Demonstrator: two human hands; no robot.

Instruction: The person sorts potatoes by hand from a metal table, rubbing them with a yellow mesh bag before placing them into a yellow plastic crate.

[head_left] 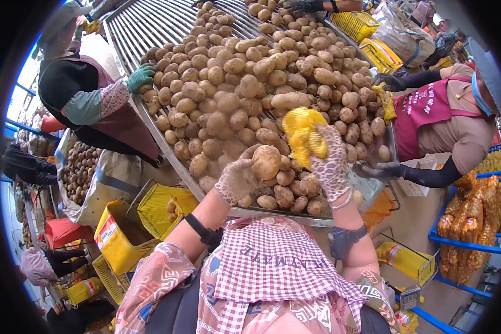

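Note:
My left hand, in a leopard-print glove, is closed on a large potato at the near edge of the sorting table. My right hand, gloved the same way, grips a bunched yellow cloth just above the potatoes. The cloth is apart from the potato in my left hand. Under and beyond both hands lies a big heap of brown, dusty potatoes. They rest on the slatted metal table, whose bars show at the far left.
At the left, a co-worker's green glove touches the heap. On the right, a co-worker's dark glove is by the table edge. A yellow basket stands lower left, beside a yellow mesh bag. Filled orange bags sit on a blue rack.

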